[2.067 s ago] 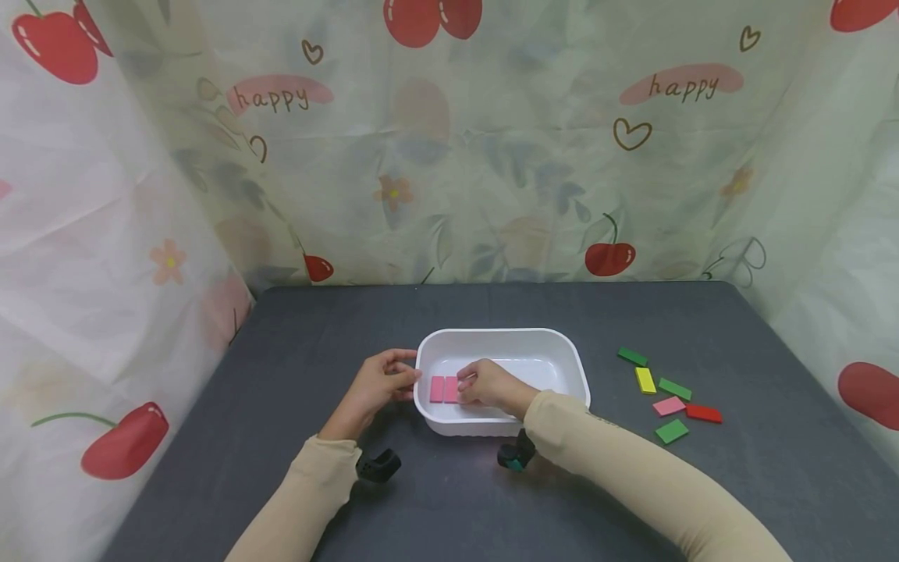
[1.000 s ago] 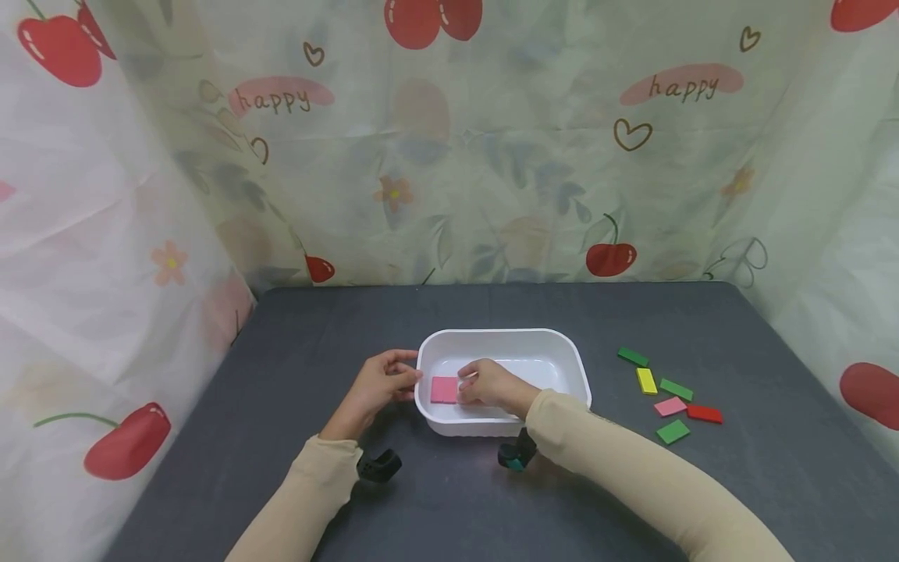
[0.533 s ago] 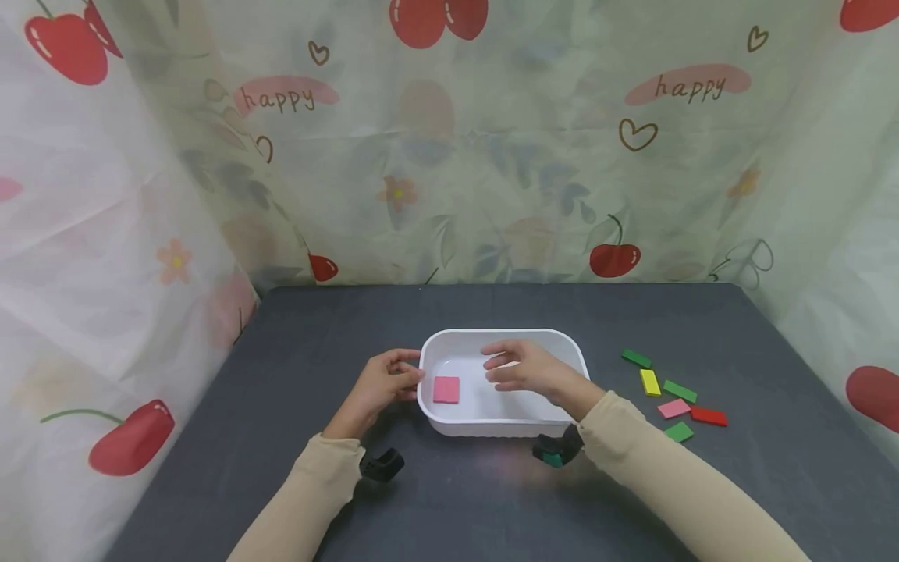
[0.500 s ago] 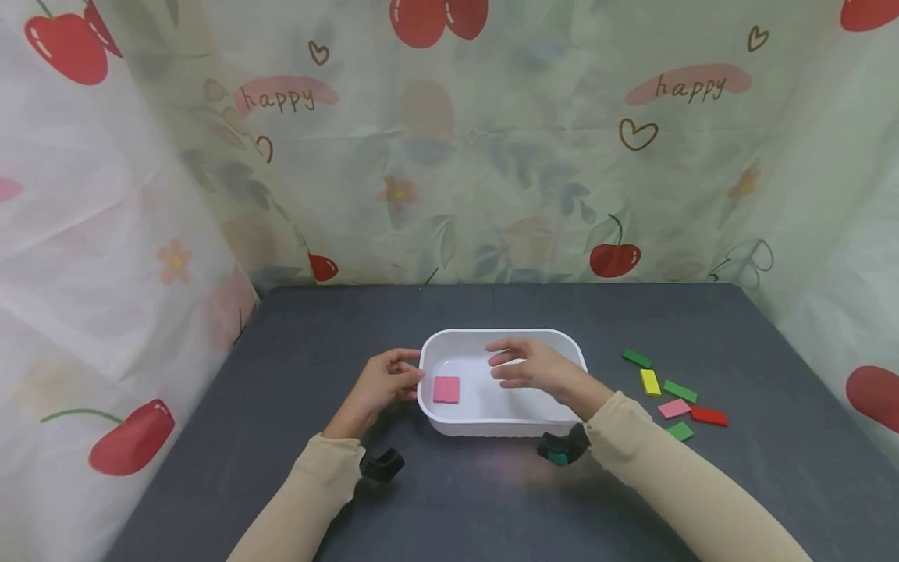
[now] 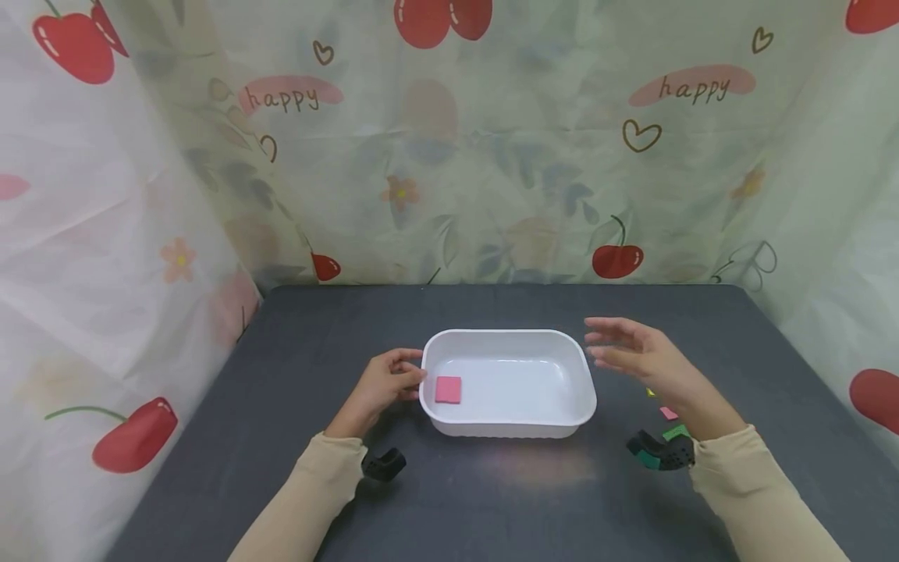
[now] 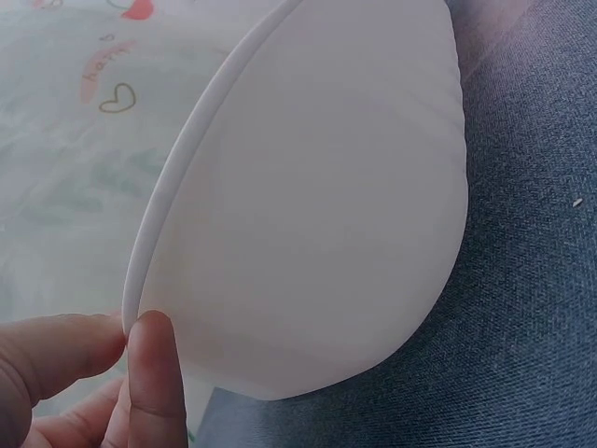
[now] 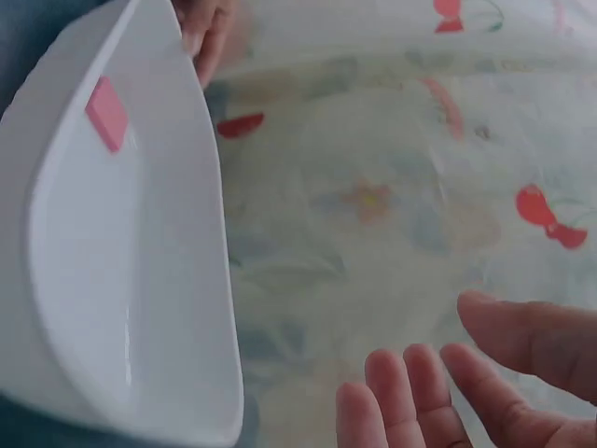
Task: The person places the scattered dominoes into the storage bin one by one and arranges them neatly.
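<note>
Backdrop [image 5: 485, 222]: hung behind, printed with cherries.
Right hand [image 5: 642, 351]: now drawn clear of the white tray [image 5: 523, 386], fingers spread, nothing gripped.
Pink square [image 5: 448, 390]: left unheld inside, just right of the left hand [image 5: 381, 390].
Left hand: white tray's rim pinched.
Open room: bare tray floor between hands; green tile [image 5: 676, 432] part-covered by the right wrist [image 5: 712, 414].

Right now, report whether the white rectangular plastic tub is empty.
The tub isn't empty: a flat pink square lies on its floor, near the left hand.

The head view looks forward and down across the table [image 5: 520, 499]; much nearer, the wrist views share the white tub [image 5: 520, 390] from left and right.
</note>
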The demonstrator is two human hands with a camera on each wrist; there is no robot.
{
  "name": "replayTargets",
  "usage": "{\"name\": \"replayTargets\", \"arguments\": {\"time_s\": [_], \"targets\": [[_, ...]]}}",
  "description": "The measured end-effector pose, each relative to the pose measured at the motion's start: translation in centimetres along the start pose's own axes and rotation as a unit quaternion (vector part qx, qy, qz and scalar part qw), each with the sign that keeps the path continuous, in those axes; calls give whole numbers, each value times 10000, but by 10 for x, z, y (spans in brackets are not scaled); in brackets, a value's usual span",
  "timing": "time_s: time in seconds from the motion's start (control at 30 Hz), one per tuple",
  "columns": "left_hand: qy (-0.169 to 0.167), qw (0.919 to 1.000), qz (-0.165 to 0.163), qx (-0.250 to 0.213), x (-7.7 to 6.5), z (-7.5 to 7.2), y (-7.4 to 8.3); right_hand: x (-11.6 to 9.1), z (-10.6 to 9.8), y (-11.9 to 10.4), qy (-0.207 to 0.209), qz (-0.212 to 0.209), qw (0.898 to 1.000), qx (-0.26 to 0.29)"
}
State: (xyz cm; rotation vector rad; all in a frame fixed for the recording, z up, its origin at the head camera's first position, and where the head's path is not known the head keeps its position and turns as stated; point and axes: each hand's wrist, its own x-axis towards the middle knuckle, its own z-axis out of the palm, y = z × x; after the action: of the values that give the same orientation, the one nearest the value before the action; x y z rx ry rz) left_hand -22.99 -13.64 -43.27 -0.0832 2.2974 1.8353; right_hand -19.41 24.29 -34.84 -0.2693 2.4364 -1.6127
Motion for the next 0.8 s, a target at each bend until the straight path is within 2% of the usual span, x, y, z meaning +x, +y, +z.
{"name": "replayTargets", "arguments": {"time_s": [0.2, 0.47, 0.8], "targets": [[26, 10000, -6, 11, 0, 0, 0, -21, -23, 23, 363, -6, 9981, -500], [42, 10000, -39, 70, 1, 0, -1, -44, -45, 66, 581, 381, 9906, -1176], [12, 10000, -4, 36, 1, 0, 0, -58, -62, 112, 559, 1007, 9863, -1179]]}}
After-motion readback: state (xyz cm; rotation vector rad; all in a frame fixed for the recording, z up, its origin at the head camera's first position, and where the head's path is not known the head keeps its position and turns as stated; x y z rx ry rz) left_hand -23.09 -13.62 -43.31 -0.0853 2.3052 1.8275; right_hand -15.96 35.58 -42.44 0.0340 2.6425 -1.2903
